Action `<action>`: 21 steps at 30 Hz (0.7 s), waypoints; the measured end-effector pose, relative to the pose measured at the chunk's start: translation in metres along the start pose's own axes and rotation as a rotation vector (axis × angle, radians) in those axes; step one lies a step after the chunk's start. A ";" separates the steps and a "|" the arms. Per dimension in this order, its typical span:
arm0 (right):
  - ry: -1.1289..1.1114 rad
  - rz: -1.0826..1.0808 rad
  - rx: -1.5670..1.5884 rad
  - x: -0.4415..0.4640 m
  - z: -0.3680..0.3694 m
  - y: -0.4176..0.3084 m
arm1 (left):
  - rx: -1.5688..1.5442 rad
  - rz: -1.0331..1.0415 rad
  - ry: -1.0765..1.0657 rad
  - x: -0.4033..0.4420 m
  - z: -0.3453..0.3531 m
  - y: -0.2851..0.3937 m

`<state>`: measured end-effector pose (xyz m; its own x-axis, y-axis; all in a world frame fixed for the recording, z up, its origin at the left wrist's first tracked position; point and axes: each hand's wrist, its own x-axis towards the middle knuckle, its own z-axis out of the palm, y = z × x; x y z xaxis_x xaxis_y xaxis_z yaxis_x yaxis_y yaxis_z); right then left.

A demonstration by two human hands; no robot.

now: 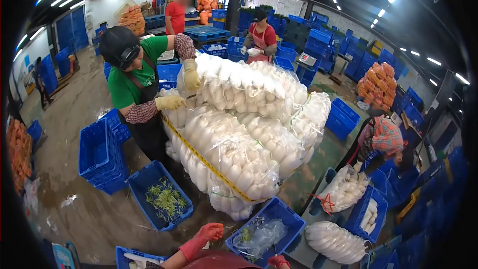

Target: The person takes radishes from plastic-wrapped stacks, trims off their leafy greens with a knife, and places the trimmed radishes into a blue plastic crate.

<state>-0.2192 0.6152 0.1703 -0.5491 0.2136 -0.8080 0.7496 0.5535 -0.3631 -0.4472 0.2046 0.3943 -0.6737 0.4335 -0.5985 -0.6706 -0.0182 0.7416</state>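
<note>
My left hand point(211, 231), in a red rubber glove, is at the bottom centre with its fingers curled; nothing shows in it. At the bottom edge, beside a blue crate point(294, 219) of clear plastic and green scraps, my right hand point(279, 261) is partly visible in a red glove. A thin dark tool point(275, 250) seems to stick up from it. Ahead rises a pile of white radishes in clear bags point(224, 154), with a yellow strap point(206, 163) across it. White radishes point(142, 258) lie in a crate at the bottom left.
A co-worker in green point(119, 89) with yellow gloves leans at the pile's left. A crate of green trimmings point(167, 200) and stacked blue crates point(94, 154) stand left. Bagged radishes point(336, 241) lie on a table at right, near a bending person point(388, 134). Two people stand behind.
</note>
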 end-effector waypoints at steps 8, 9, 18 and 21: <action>0.310 0.352 0.868 -0.083 -0.009 -0.003 | 0.046 0.054 0.014 0.036 0.036 0.023; 0.345 0.357 0.962 -0.087 -0.010 0.000 | 0.002 0.038 0.001 0.040 0.042 0.023; 0.272 0.176 1.150 -0.072 -0.036 0.021 | -0.035 -0.051 0.013 0.033 0.090 0.014; 0.238 0.106 1.307 -0.047 -0.054 -0.001 | -0.099 -0.041 -0.069 0.055 0.071 0.010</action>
<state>-0.2139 0.6480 0.2339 -0.4167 0.4161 -0.8082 0.5200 -0.6202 -0.5874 -0.4687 0.2922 0.3905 -0.6248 0.4963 -0.6028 -0.7266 -0.0869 0.6815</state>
